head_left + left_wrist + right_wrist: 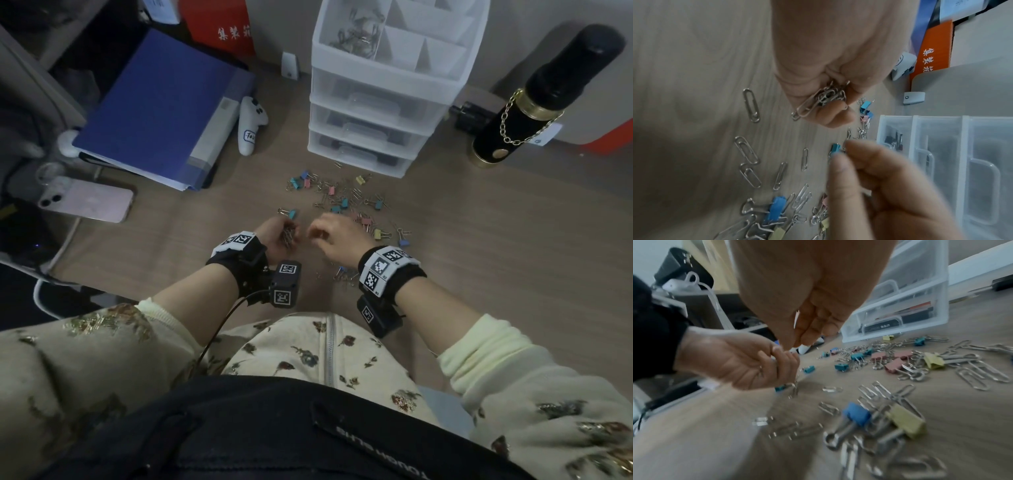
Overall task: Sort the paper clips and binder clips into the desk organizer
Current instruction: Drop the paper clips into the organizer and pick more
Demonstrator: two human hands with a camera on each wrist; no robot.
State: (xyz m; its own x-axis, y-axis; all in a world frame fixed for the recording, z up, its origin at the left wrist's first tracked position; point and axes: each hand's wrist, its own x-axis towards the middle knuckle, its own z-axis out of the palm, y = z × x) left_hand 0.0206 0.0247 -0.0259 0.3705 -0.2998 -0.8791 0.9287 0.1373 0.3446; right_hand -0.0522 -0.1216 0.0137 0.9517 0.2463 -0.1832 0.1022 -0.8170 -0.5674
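My left hand grips a bunch of silver paper clips just above the wooden desk. My right hand is right beside it. Its thumb and forefinger pinch together on what looks like one thin paper clip, which is blurred. Loose paper clips and coloured binder clips lie scattered beyond and under both hands. A blue binder clip and a yellow one lie near my right wrist. The clear desk organizer stands behind the pile. One of its top compartments holds paper clips.
A blue folder and a white controller lie to the left of the organizer. A pink phone sits near the left edge. A black bottle with a gold chain stands at the right. A red box is at the back.
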